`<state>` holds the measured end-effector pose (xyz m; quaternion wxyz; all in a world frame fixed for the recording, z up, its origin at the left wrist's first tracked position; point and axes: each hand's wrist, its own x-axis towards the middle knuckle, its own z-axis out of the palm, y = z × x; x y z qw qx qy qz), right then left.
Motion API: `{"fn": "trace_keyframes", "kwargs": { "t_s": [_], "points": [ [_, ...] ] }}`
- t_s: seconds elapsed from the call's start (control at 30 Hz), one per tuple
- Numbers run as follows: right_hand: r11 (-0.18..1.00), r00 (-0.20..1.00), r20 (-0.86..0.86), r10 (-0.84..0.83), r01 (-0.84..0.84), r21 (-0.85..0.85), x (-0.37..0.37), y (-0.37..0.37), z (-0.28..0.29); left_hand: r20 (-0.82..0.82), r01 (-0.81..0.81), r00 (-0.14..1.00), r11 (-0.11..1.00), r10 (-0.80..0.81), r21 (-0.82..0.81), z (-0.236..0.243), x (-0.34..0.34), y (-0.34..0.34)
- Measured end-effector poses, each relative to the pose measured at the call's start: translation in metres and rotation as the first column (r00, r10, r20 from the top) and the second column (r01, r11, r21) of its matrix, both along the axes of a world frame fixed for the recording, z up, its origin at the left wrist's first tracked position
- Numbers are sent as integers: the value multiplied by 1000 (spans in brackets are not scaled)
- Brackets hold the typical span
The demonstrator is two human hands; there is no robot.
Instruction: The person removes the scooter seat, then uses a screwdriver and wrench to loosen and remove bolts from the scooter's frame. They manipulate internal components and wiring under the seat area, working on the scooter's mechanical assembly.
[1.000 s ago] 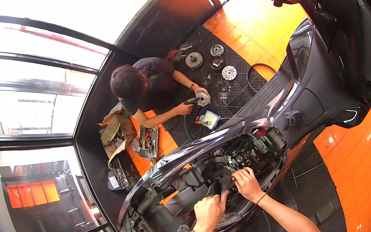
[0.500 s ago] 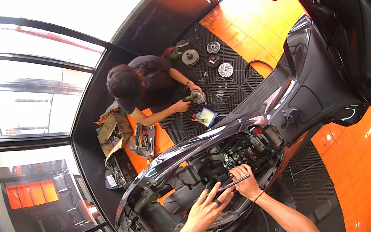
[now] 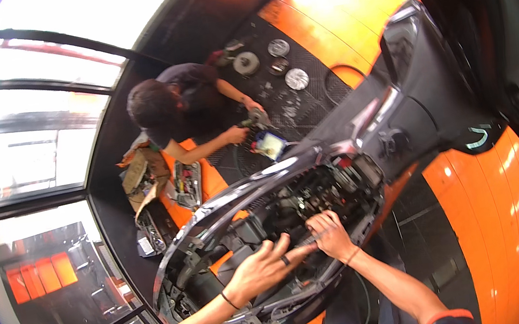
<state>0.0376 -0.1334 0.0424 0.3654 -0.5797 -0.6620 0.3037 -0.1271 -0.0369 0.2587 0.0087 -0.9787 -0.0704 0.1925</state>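
A dark scooter point(image 3: 434, 107) with its seat area uncovered lies before me, engine parts point(image 3: 308, 198) exposed inside the oval frame. My right hand point(image 3: 331, 237) is closed low over these parts, around a slim dark bar-shaped tool that the fingers now mostly hide. Just left of it, my left hand point(image 3: 258, 273) stretches over the opening with its fingers apart. Its index fingertip reaches close to the right hand; whether it touches the tool I cannot tell. A ring and a dark wristband show on the left hand and wrist.
Beyond the scooter another person point(image 3: 181, 103) crouches, holding a greenish tool point(image 3: 258, 120) over a white tray with a blue edge point(image 3: 270, 146). Round metal parts, among them a finned disc point(image 3: 296, 79), lie on the black mat. A cardboard box point(image 3: 137, 172) and a tool case point(image 3: 188, 185) stand left.
The view has shifted, so the handlebar grip at the top has left the picture. My left hand has turned flatter, its index finger extended toward the right hand. The tool shows less.
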Motion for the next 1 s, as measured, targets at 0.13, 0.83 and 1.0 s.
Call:
{"fn": "trace_keyframes", "kwargs": {
  "t_s": [0.13, 0.83, 1.0],
  "points": [
    [989, 990, 58, 132, -135, 64, -17, -4, -2, 201, -464, 858, 881, 473, -94, -16, -14, -34],
    [997, 991, -116, 69, -72, -17, -22, -7, -8, -131, -830, 557, 554, 820, -65, -9, -3, -49],
    [999, 991, -133, 25, -20, 37, -11, -2, -5, 293, -771, 516, 586, 805, -251, 1, 7, -61]
  ]
}}
